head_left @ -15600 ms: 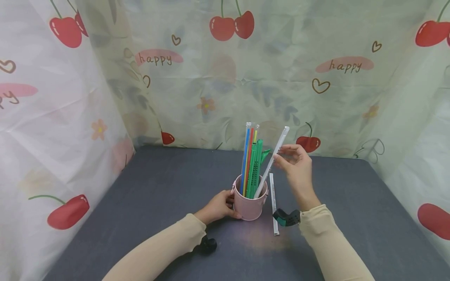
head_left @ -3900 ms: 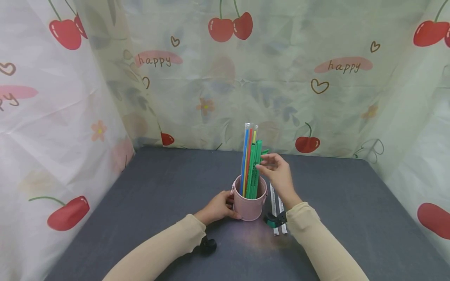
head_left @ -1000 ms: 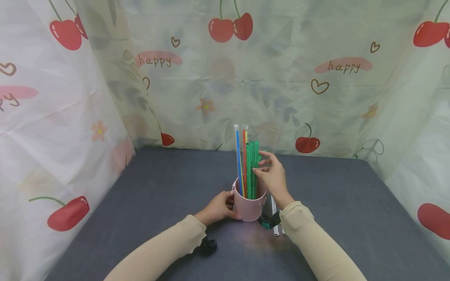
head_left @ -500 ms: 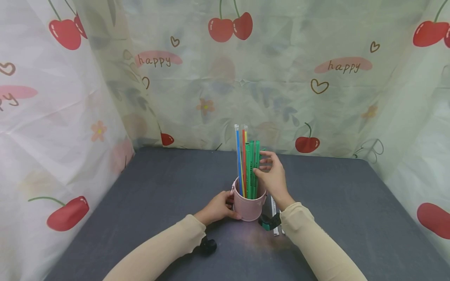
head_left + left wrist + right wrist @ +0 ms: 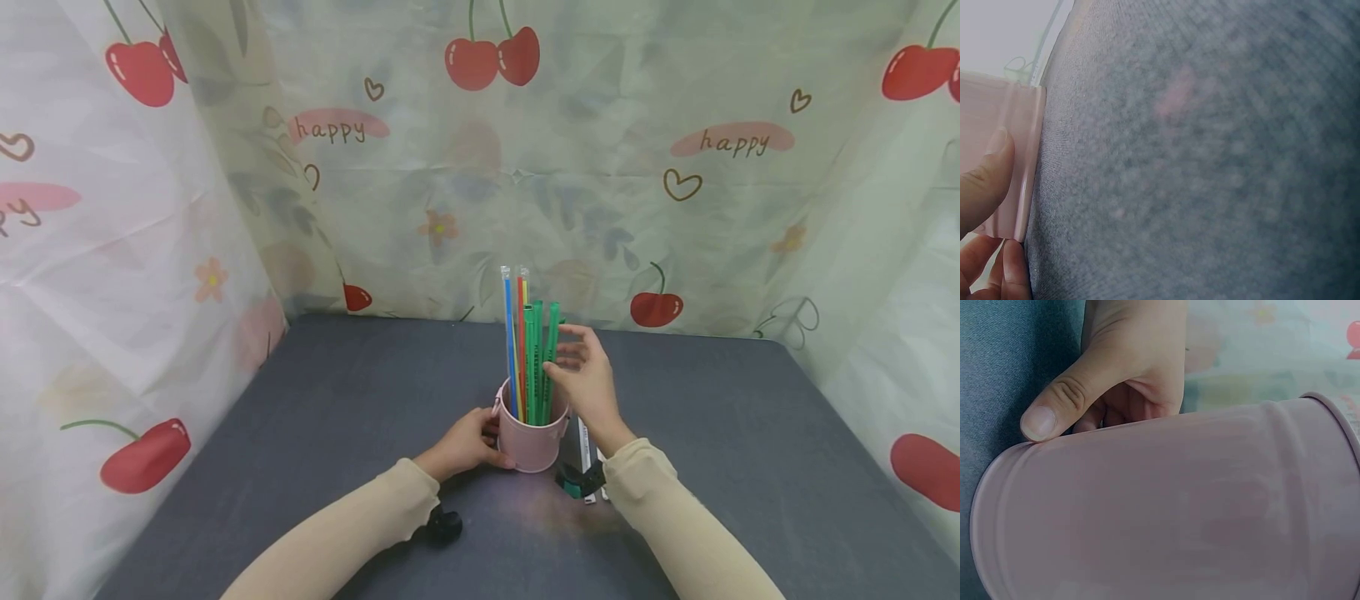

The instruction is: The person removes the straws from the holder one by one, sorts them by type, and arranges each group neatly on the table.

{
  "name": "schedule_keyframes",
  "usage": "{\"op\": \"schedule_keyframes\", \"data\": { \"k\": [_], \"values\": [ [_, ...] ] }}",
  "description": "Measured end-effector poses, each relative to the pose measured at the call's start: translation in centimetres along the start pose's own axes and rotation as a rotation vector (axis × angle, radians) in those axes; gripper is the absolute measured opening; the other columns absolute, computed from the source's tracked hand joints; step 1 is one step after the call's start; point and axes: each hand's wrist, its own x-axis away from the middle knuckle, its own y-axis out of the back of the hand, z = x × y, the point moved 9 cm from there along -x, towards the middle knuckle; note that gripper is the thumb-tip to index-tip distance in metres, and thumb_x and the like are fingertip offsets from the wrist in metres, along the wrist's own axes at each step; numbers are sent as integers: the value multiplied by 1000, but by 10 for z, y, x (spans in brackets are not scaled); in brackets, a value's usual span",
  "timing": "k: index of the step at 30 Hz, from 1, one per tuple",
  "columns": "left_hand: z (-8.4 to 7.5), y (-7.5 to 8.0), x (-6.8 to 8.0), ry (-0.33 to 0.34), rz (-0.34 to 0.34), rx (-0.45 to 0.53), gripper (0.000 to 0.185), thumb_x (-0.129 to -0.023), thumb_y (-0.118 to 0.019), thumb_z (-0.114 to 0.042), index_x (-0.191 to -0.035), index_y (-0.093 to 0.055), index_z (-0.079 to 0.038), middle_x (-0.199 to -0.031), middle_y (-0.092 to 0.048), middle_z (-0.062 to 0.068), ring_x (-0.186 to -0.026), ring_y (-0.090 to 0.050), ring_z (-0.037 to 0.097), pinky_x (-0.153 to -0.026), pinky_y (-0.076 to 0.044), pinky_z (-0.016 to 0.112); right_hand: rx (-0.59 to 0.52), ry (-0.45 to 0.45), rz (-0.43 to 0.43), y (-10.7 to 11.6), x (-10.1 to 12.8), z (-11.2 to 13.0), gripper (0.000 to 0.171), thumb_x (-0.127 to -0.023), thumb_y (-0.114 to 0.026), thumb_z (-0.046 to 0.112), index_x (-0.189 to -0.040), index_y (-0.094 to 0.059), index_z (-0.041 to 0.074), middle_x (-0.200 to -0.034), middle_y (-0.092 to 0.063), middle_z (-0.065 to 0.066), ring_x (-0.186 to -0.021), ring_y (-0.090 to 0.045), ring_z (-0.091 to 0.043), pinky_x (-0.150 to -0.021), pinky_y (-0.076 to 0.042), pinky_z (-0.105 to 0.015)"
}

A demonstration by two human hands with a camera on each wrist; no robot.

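Observation:
A small pink bucket (image 5: 531, 450) stands upright on the table. My left hand (image 5: 463, 446) holds its left side, thumb in front; the right wrist view shows that left hand (image 5: 1129, 356) against the pink bucket wall (image 5: 1147, 506). Out of the bucket rise a blue straw (image 5: 510, 333), a red straw (image 5: 521, 333) and a yellow one, with clear wrapping at their tops, plus several green-wrapped straws (image 5: 532, 358). My right hand (image 5: 588, 379) pinches the rightmost green-wrapped straw (image 5: 552, 333) between thumb and fingers. Its lower end is inside the bucket.
Two white-wrapped straws (image 5: 585, 446) lie on the dark table (image 5: 360, 383) right of the bucket, partly hidden by my right wrist and its strap (image 5: 581, 481). Cherry-printed cloth (image 5: 517, 208) hangs around the table's back and sides.
A second white-wrapped straw has gone from the bucket to the table since the oldest frame. Lately the straws spread apart, and the pinched green-wrapped straw shifted slightly right, away from the others.

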Motion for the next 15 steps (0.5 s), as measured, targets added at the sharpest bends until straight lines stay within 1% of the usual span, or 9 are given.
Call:
{"op": "schedule_keyframes", "data": {
  "k": [4, 6, 11, 15],
  "values": [
    [0, 0, 0, -5, -1, 1, 72, -68, -88, -11, -132, -53, -4, -118, -59, 11, -109, -59, 26, -96, -50, 44, -12, -10, 30, 1, 1, -2, 57, -85, -71, 1, -134, -49, 18, -115, -62, -16, -101, -63, -28, -82, -55, -38],
    [-1, 0, 1, -6, 0, 5, 72, -69, -88, -12, -132, -53, -4, -119, -58, 11, -109, -59, 26, -96, -50, 44, -12, -12, 44, 2, 1, -3, 57, -85, -72, 3, -135, -49, 19, -115, -62, -15, -100, -64, -27, -82, -55, -38],
    [-2, 0, 1, -10, 4, 12, 73, -69, -88, -11, -132, -53, -5, -119, -58, 11, -109, -59, 26, -96, -50, 44, -24, -14, 52, 7, 3, -2, 56, -85, -74, 7, -134, -50, 21, -112, -63, -16, -97, -67, -26, -82, -56, -38],
    [-2, 0, 2, -14, 6, 17, 72, -69, -88, -10, -132, -53, -5, -119, -57, 11, -109, -59, 27, -96, -50, 45, -47, -10, 56, 9, 3, -1, 56, -84, -75, 8, -134, -51, 21, -110, -64, -16, -95, -68, -25, -78, -57, -35]
  ]
}}
